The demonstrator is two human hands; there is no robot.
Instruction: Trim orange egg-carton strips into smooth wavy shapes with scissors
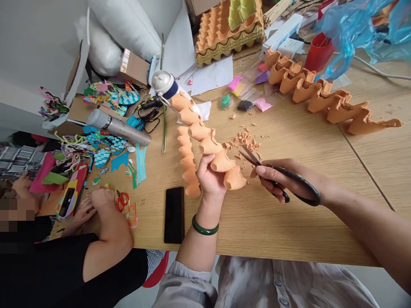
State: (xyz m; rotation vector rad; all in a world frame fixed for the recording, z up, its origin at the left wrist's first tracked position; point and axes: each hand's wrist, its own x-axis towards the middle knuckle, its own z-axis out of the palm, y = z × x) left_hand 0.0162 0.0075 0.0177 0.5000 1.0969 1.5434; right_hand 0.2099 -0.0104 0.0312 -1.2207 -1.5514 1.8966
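Observation:
Closed around the near end of an orange egg carton strip [210, 144] is my left hand [212, 175], with a dark green bangle at its wrist. The strip is a row of several cups slanting away over the table. My right hand [279, 173] grips black-handled scissors [253, 156], their blades pointing up and left, a little right of the strip's trimmed edge. Small orange scraps [245, 140] lie in a heap just beyond the blades. A second orange strip [188, 162] rests on the table to the left of the held one.
A phone [174, 214] lies left of my left forearm. Uncut strips [321, 92] sit at right, stacked egg trays [221, 34] at the back. A white-lidded bottle [164, 83] and a steel flask [120, 128] are beyond. At left a co-worker's arm [109, 222] rests near red scissors [122, 201].

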